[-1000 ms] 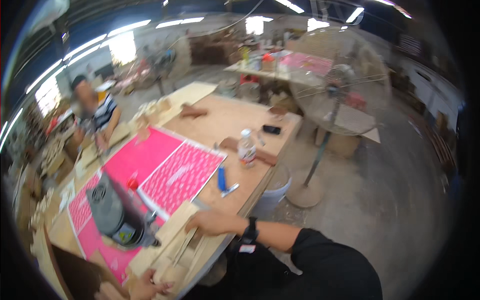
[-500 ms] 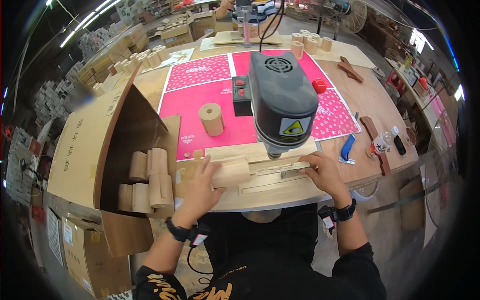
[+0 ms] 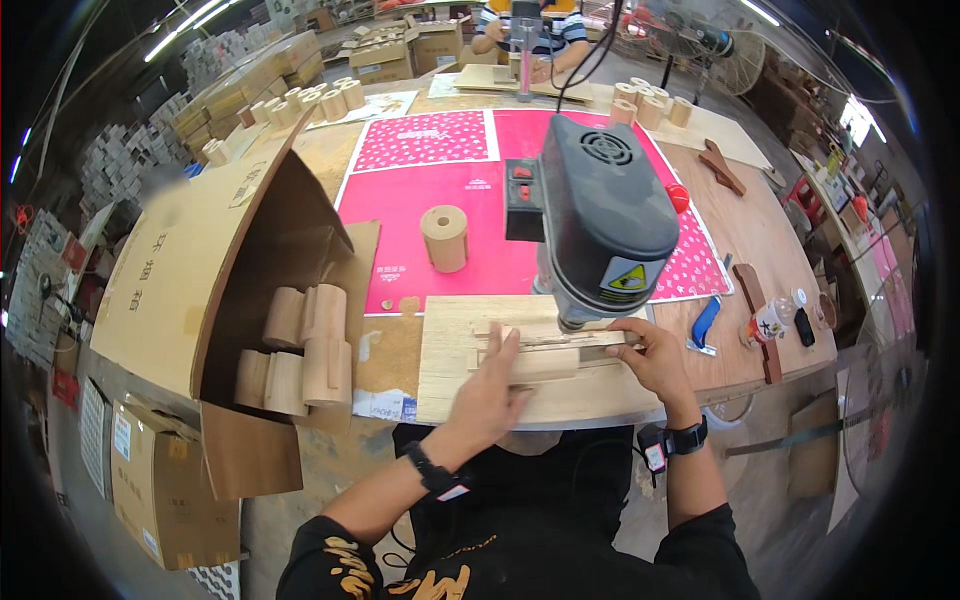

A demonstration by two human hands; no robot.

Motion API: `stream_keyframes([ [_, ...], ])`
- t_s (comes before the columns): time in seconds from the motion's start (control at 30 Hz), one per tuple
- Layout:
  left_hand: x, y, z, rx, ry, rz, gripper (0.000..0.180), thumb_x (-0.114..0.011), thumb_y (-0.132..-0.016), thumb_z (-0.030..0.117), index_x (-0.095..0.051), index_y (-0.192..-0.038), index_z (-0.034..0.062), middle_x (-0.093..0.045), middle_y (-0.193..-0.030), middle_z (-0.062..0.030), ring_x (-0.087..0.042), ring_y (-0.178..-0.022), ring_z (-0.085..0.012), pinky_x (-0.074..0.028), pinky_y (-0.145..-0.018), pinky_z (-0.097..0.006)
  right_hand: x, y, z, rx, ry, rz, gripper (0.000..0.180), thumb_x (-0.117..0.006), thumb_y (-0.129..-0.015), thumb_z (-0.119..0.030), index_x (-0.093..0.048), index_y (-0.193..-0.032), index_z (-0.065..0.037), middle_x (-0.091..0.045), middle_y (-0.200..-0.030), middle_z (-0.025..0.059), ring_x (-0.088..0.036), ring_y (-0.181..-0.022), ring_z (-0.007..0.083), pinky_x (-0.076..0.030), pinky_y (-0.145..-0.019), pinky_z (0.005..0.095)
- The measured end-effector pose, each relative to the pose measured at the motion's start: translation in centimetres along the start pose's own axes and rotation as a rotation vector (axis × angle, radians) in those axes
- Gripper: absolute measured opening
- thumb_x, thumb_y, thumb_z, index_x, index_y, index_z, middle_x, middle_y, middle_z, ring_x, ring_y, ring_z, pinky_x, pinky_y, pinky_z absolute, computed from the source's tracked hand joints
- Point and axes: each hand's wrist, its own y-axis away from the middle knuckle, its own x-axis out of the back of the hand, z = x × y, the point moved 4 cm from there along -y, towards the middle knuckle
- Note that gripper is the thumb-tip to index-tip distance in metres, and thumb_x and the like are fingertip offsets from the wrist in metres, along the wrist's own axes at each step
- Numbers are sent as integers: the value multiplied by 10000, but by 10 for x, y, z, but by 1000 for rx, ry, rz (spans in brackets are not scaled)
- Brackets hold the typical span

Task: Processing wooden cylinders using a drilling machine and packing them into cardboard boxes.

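Note:
A pale wooden cylinder (image 3: 545, 367) lies in a wooden jig (image 3: 450, 345) on the table's near edge. My left hand (image 3: 490, 392) is closed around its left end, fingers over the top and thumb on the near side. My right hand (image 3: 655, 362) pinches the right end of a thin strip (image 3: 600, 338) that runs along the cylinder's far side; the strip's exact kind is unclear. Just above stands a dark drill press head (image 3: 610, 215), its lower end close over the jig. Another wooden cylinder (image 3: 444, 240) with a centre hole stands upright on the pink sheet.
At the left, an open cardboard box (image 3: 150, 290) holds several wooden cylinders (image 3: 325, 370). A blue-handled cutter (image 3: 706, 322), a bottle (image 3: 775, 318) and dark wooden pieces (image 3: 757, 320) lie at the right. Across the table, a person (image 3: 560, 40) works behind more cylinders (image 3: 650, 105).
My left hand has brought the wooden cylinder rightward into the jig, under the drill head. My right hand stays on the strip's end. The whole view has shifted slightly.

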Motion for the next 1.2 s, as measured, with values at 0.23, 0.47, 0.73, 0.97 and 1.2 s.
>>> stream_keyframes([
  [0.23,-11,2,-8,28,-42,191,1093,-806,-748,166,-56,-1515,-42,-602,-1145,-314,-641,-973,-439,-542,-803,-435,-13,1,-1,16,-22,55,369,-739,-821,-50,-635,-1168,15,-696,-1038,130,-673,-920,171,-569,-721,302],
  [0.47,-18,3,-22,275,-171,-29,983,-805,-753,231,-215,-1488,-49,-674,-914,-207,-681,-834,-358,-550,-700,-388,22,-26,-25,-102,-154,21,458,-610,-954,-134,-480,-1354,48,-634,-1104,93,-615,-949,141,-506,-847,273],
  [0.73,-27,8,-33,259,-168,26,887,-792,-748,206,-314,-1462,-15,-671,-1047,-199,-673,-899,-372,-541,-747,-432,70,-63,-135,316,-134,146,288,-480,-1019,-271,-619,-1029,-19,-616,-824,62,-582,-750,143,-492,-718,305],
  [0.97,-29,8,-34,185,41,88,889,-755,-736,60,-270,-1474,-46,-627,-1194,-243,-643,-1063,-387,-508,-905,-401,28,46,-87,489,41,192,129,-658,-908,-231,-674,-906,-104,-565,-750,68,-587,-675,251,-477,-606,354],
  [1.2,-19,6,-11,326,-149,-55,795,-716,-823,197,-285,-1448,-41,-622,-1162,-285,-637,-1045,-400,-509,-872,-448,24,48,-68,745,111,388,151,-693,-885,-179,-690,-998,-78,-560,-766,58,-573,-667,225,-461,-572,337],
])
